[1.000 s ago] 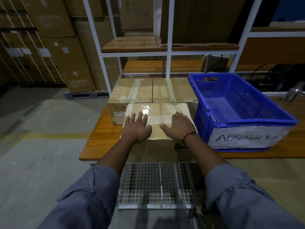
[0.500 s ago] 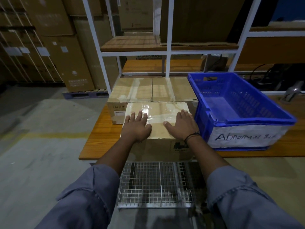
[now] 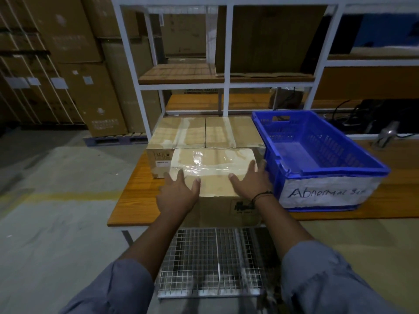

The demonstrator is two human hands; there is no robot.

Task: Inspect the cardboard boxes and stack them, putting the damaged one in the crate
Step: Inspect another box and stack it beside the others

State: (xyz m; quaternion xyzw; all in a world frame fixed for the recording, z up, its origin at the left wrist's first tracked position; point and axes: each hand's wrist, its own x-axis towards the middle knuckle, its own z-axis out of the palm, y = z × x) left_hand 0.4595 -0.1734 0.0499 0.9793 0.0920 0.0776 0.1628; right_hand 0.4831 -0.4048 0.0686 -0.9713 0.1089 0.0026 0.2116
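Left hand point(image 3: 179, 193) and right hand point(image 3: 251, 180) lay open at the box's point(image 3: 213, 159) nine and three o'clock ends, crate point(image 3: 335, 172) at three.

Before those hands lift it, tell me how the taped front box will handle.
The front box probably stays stiff: its visible faces look flat. The glossy tape across its top may be slick under the open left hand and right hand. Broad and flat-bottomed, it should slide, not tip.
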